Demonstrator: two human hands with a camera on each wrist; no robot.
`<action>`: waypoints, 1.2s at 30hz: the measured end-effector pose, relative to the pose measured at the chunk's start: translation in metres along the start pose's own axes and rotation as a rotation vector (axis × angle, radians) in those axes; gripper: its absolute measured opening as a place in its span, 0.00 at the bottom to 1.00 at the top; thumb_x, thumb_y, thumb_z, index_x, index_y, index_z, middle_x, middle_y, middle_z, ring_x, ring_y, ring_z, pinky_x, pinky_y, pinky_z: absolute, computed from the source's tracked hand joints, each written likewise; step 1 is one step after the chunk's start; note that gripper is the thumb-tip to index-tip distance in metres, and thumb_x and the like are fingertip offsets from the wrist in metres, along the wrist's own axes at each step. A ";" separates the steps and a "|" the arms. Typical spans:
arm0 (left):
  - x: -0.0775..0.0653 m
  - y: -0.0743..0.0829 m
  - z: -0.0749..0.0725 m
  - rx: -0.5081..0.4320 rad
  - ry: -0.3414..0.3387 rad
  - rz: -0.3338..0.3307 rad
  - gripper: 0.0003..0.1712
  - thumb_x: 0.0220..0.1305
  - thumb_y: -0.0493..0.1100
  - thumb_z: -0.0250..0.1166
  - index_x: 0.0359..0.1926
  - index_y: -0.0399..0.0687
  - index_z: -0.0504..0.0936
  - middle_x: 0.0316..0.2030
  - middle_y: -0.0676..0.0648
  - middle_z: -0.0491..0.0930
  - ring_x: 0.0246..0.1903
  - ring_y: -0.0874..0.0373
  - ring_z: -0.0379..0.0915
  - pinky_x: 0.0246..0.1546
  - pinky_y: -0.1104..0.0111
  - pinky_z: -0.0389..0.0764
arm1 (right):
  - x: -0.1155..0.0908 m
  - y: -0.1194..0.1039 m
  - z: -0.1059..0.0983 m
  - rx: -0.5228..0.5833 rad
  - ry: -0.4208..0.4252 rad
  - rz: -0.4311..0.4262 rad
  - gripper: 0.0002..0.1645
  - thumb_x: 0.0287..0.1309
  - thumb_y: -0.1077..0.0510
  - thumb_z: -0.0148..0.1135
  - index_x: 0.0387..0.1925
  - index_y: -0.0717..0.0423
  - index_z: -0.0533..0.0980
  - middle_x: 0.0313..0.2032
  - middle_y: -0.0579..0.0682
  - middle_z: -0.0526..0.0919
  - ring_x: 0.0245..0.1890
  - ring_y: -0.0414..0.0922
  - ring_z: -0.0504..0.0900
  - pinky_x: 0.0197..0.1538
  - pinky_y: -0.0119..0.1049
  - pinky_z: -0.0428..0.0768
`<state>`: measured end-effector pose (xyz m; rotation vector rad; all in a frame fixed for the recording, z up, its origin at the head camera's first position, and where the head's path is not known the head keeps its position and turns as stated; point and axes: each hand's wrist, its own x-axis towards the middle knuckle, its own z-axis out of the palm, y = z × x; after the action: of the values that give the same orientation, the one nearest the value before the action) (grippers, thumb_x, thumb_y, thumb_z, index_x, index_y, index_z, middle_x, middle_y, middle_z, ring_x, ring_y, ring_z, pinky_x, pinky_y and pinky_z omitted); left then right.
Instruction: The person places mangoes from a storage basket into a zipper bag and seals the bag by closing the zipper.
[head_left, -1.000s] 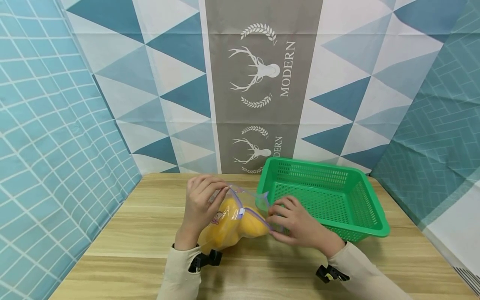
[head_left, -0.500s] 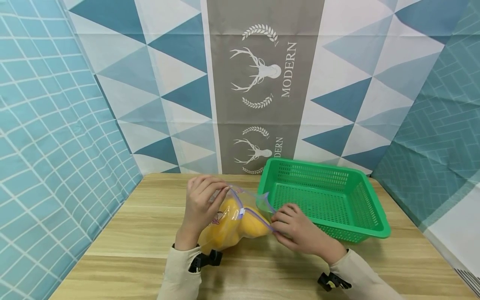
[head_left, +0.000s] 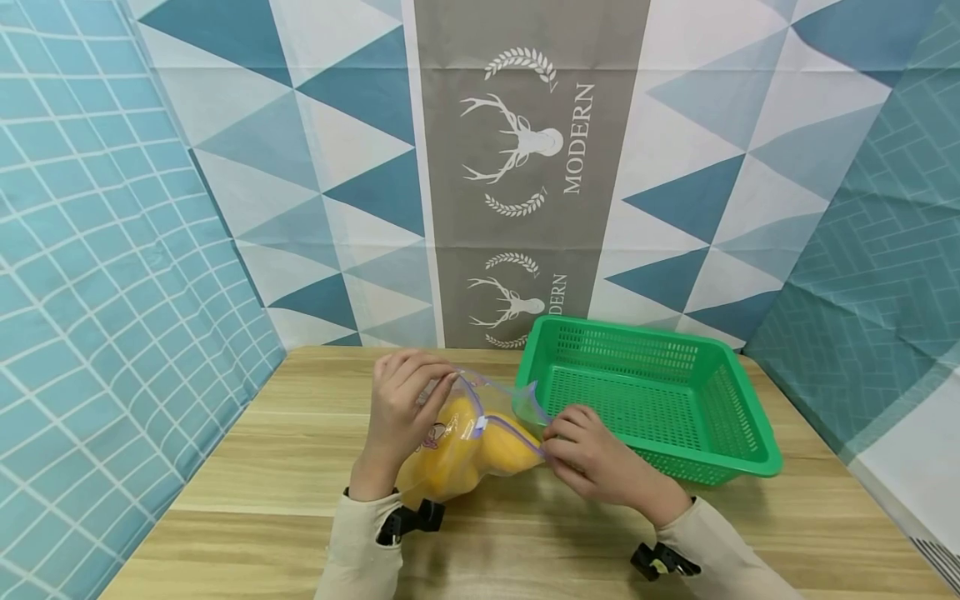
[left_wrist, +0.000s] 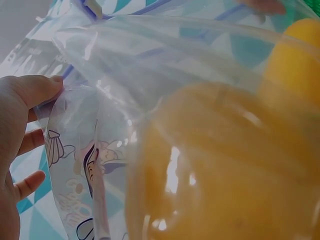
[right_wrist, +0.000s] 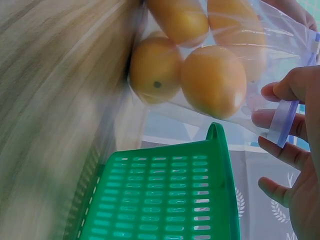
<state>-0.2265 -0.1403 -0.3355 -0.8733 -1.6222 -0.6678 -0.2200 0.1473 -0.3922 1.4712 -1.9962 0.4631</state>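
A clear zip bag with a purple seal strip lies on its side, holding several smooth yellow-orange fruits whose kind I cannot tell for certain. A white slider sits partway along the strip. My left hand pinches the bag's upper left edge by the strip; in the left wrist view the thumb presses on that edge. At the strip's other end, my right hand pinches the corner. The right wrist view shows the strip's end between thumb and fingers, beside the round fruits.
A green perforated plastic basket stands at the back right of the wooden table, just behind my right hand. Patterned cloth hangs behind the table, with blue tile-patterned cloth on the left.
My right hand has shifted slightly right and down, drawing the strip's end with it. Then the slider moved a touch to the left. My left hand has kept its place.
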 end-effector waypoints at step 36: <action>-0.001 -0.004 -0.012 0.011 0.029 -0.120 0.19 0.74 0.50 0.57 0.34 0.39 0.84 0.34 0.43 0.84 0.39 0.44 0.76 0.44 0.47 0.66 | 0.039 0.013 0.000 -0.166 0.336 0.125 0.23 0.78 0.50 0.44 0.33 0.54 0.82 0.37 0.52 0.80 0.41 0.55 0.75 0.46 0.58 0.70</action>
<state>-0.2224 -0.1526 -0.3339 -0.7589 -1.6608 -0.7508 -0.2405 0.1229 -0.3656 1.0930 -1.8150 0.5438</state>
